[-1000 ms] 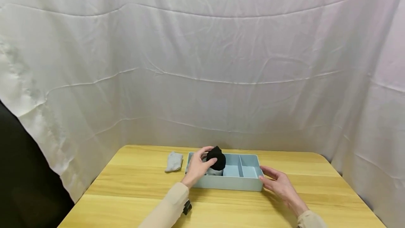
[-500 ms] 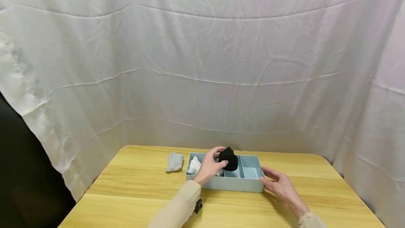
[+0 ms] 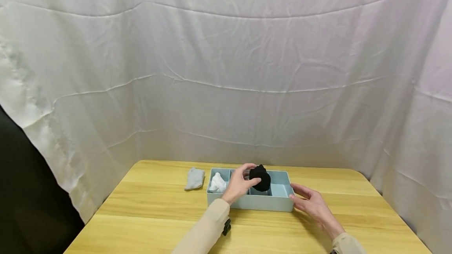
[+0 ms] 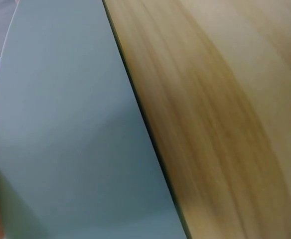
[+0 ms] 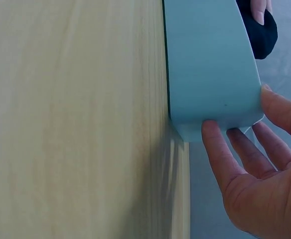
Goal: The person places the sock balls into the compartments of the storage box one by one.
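In the head view, my left hand (image 3: 239,185) pinches a balled-up black sock (image 3: 260,179) between thumb and fingers. It is over the third compartment from the left of a light-blue divided box (image 3: 265,204), its lower part just inside the rim. My right hand (image 3: 313,205) is at the box's right end. Seen from the right wrist, its fairly straight fingers (image 5: 216,149) touch the end wall, and the thumb lies at the rim. A bundled white sock (image 3: 217,183) sits in the leftmost compartment. My left hand mostly hides the second compartment.
A folded grey sock (image 3: 195,178) lies on the wooden table (image 3: 148,203) left of the box. The rightmost compartment (image 3: 279,190) shows its bare floor. A pale curtain (image 3: 261,120) hangs close behind the table and along both sides.
My left hand has carried the black sock rightward, from above the second compartment to the third, and slightly down. The white sock has come into view. My right hand has stayed at the box end.
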{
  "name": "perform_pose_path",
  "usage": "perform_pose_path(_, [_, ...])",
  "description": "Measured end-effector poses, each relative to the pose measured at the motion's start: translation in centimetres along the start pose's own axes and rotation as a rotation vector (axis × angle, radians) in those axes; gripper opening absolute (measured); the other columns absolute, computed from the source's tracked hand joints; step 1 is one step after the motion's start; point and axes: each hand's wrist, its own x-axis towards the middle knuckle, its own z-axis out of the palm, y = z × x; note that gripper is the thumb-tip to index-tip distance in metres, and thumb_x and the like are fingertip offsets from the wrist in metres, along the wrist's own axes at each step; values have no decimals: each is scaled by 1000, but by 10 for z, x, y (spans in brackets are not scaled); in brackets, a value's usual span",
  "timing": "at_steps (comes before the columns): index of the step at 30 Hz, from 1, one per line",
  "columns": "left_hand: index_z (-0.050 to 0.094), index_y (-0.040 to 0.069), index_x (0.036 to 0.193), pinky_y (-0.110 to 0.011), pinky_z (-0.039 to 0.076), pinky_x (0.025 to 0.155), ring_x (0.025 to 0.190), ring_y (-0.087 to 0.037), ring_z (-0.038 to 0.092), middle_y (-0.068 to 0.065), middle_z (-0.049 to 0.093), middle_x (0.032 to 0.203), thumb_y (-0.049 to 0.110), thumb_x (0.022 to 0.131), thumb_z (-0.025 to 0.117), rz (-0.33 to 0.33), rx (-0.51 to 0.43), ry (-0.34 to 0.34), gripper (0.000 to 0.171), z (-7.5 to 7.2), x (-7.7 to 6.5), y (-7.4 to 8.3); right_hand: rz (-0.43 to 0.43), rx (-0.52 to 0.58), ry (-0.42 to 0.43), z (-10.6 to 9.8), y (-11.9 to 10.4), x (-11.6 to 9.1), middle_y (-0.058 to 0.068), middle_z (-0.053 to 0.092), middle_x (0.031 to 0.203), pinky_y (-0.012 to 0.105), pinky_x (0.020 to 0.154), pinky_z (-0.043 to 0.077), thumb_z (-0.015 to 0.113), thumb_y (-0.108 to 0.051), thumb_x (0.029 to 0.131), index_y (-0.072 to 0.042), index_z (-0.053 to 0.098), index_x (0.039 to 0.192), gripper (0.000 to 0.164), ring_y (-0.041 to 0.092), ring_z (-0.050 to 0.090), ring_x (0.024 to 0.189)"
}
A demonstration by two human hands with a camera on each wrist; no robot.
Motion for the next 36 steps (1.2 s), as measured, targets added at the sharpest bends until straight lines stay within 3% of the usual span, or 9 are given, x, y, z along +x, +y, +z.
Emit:
perform_pose_path(15, [63,23,127,-29,54,86,110,-19,61,2,62,127,31,86,77,-32,115,0,44,-2,0,3,-2,-9,-16,-1,-4,4,27,40,150,40,95,53,65,-14,95,1,41,146,59,35,52,128])
perform_pose_path(22, [64,22,127,-31,53,84,108,-18,60,1,60,130,31,84,78,-53,145,-37,46,-1,-4,4,6,1,-11,-1,-1,1,27,39,150,39,94,53,66,-16,94,2,41,147,61,34,52,128])
perform_pose_path(32, [64,14,129,-23,50,79,99,-23,61,-7,62,128,29,83,80,0,194,-55,51,0,-8,2,17,7,1,1,0,-2,28,40,149,41,95,52,67,-16,94,2,42,146,61,35,53,127])
perform_pose_path(36, [64,14,128,-22,49,74,86,-16,60,-8,62,127,25,84,79,12,212,-39,48,0,-7,2,15,18,5,1,0,-1,28,39,150,41,95,53,67,-17,94,2,41,146,61,33,54,126])
